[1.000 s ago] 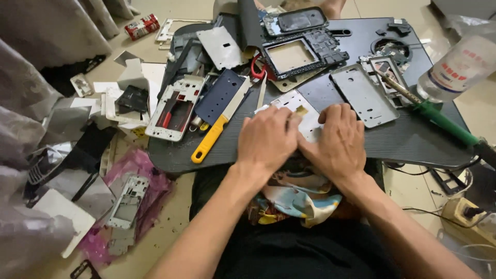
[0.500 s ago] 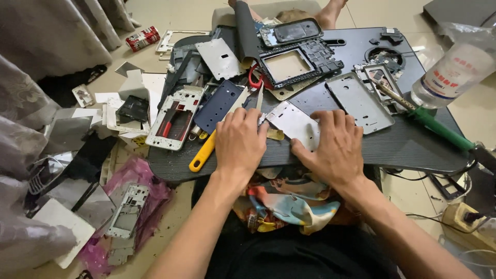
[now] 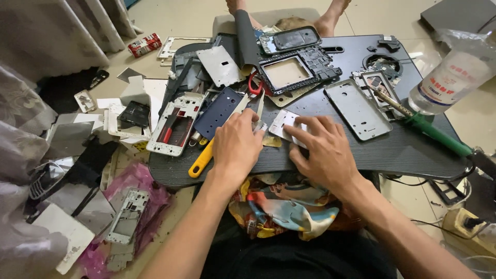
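Palm-down, left hand [image 3: 236,145] pinching small part; right hand [image 3: 321,150] spread flat (fingers pressing silver plate [image 3: 283,123]).

Lay on a black, finely ribbed lap tray [image 3: 413,150]: pale silver metal phone plate [image 3: 285,124], navy blue perforated back cover [image 3: 219,111], yellow-handled tool [image 3: 201,161], green-handled screwdriver [image 3: 438,135], red-handled scissors [image 3: 254,86]. Spread beneath: multicoloured patterned cloth [image 3: 284,206].

silver plate [image 3: 285,124] half under hands — bottle [image 3: 454,77] cut off at edge
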